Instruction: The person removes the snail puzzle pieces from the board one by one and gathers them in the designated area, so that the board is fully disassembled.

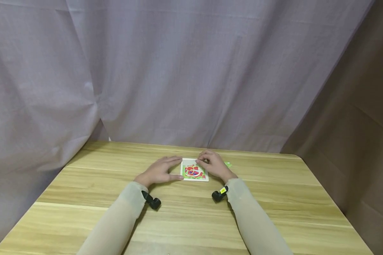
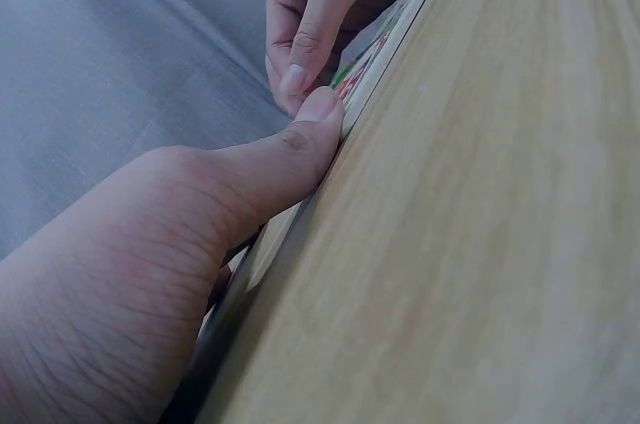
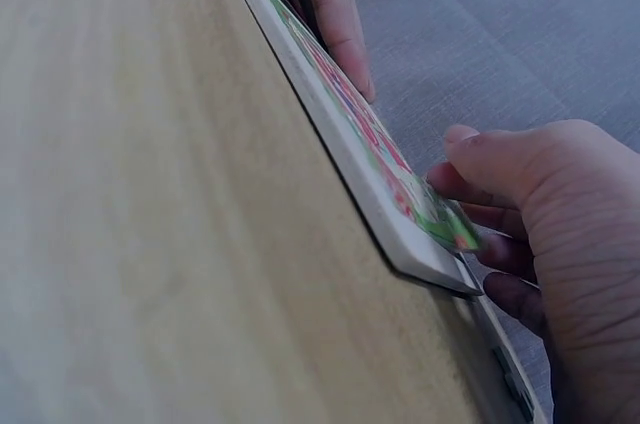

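A white-framed jigsaw puzzle point(image 1: 194, 173) lies flat on the wooden table, its red, green and blue picture filling the lower part and a bare grey area at the top. Along its left side my left hand point(image 1: 162, 170) steadies the frame with straight fingers at the upper corner and its thumb point(image 2: 285, 159) on the near corner. Over the upper right of the puzzle, my right hand point(image 1: 213, 165) has its fingers bent and its thumb point(image 3: 500, 156) close to the forefinger. I cannot tell whether a piece sits between those fingertips.
Green puzzle pieces point(image 1: 228, 164) lie on the table just right of my right hand. The wooden table point(image 1: 185, 226) runs back to a grey curtain point(image 1: 178, 71), with a darker brown curtain point(image 1: 354, 124) along the right. Each wrist carries a black camera point(image 1: 154, 203).
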The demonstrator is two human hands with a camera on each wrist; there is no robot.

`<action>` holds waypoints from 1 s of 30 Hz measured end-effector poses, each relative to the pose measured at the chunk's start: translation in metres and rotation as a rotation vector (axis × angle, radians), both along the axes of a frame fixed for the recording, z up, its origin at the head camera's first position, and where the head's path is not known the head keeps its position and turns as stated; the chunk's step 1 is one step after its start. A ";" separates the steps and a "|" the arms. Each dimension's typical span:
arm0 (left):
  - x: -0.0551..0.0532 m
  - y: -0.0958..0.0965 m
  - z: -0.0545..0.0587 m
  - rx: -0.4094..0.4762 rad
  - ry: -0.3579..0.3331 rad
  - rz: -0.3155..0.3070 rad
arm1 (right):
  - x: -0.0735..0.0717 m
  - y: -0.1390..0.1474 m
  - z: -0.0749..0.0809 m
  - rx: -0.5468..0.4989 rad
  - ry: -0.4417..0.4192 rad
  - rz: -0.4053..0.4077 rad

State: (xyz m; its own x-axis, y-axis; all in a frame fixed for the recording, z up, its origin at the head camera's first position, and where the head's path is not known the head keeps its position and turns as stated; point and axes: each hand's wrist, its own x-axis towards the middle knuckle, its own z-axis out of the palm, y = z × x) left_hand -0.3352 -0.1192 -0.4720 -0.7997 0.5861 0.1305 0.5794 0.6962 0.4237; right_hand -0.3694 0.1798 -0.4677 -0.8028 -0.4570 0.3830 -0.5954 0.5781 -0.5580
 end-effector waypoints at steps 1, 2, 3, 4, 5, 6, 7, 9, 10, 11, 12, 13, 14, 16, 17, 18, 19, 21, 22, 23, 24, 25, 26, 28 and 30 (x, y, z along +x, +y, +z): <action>0.000 0.000 0.000 0.003 0.001 -0.002 | 0.000 0.000 0.000 0.001 0.002 0.005; 0.001 0.000 0.000 0.002 0.001 -0.004 | 0.000 0.001 0.000 0.002 0.004 0.010; 0.001 0.001 0.000 0.006 0.000 -0.007 | 0.001 0.002 -0.001 0.003 0.003 0.013; 0.001 0.001 0.000 0.007 -0.002 -0.010 | 0.001 0.002 -0.002 0.004 0.002 0.014; 0.002 0.001 0.000 0.007 -0.005 -0.012 | 0.001 0.003 -0.002 0.002 -0.004 0.014; 0.002 0.001 0.000 0.008 -0.007 -0.012 | 0.001 0.004 -0.002 0.000 -0.007 0.013; 0.003 0.002 0.000 0.010 -0.009 -0.012 | 0.001 0.004 -0.002 0.000 -0.009 0.012; 0.003 0.002 0.000 0.017 -0.012 -0.008 | 0.000 0.005 -0.003 -0.003 -0.006 0.010; 0.003 0.002 0.000 0.018 -0.012 -0.006 | 0.000 0.005 -0.003 -0.006 -0.003 0.010; 0.003 0.002 0.000 0.020 -0.011 -0.004 | 0.000 0.005 -0.003 -0.008 0.003 0.011; 0.003 0.001 0.000 0.020 -0.009 -0.002 | -0.001 0.005 -0.003 -0.012 0.006 0.014; 0.003 0.001 0.000 0.022 -0.009 0.000 | -0.001 0.005 -0.003 -0.015 0.008 0.017; 0.003 0.001 0.000 0.021 -0.009 0.000 | -0.001 0.005 -0.003 -0.017 0.008 0.018; 0.003 0.001 0.000 0.018 -0.009 -0.001 | -0.001 0.006 -0.003 -0.016 -0.005 0.016; 0.003 0.001 0.000 0.015 -0.009 -0.001 | 0.000 0.006 -0.003 -0.014 -0.014 0.015; 0.003 0.001 0.000 0.013 -0.011 -0.001 | 0.000 0.006 -0.002 -0.013 -0.024 0.013; 0.003 0.001 0.001 0.013 -0.012 -0.001 | 0.000 0.007 -0.001 -0.008 -0.032 0.010; 0.003 0.001 0.001 0.014 -0.014 0.000 | 0.000 0.007 0.000 0.002 -0.034 0.010; 0.002 0.001 0.001 0.015 -0.015 0.000 | 0.000 0.008 0.000 0.004 -0.036 0.009; 0.002 0.001 0.001 0.017 -0.014 0.000 | 0.000 0.008 0.001 0.007 -0.037 0.010; 0.002 0.001 0.002 0.018 -0.014 0.000 | 0.000 0.008 0.001 0.009 -0.037 0.012; 0.002 0.001 0.002 0.017 -0.012 0.000 | 0.000 0.009 0.002 0.010 -0.039 0.013; 0.001 0.001 0.002 0.013 -0.010 0.000 | 0.000 0.009 0.002 0.013 -0.040 0.015; 0.001 0.000 0.002 0.008 -0.009 -0.001 | 0.000 0.010 0.002 0.016 -0.052 0.017; 0.002 0.000 0.002 0.006 -0.011 -0.001 | 0.001 0.010 0.003 0.017 -0.054 0.018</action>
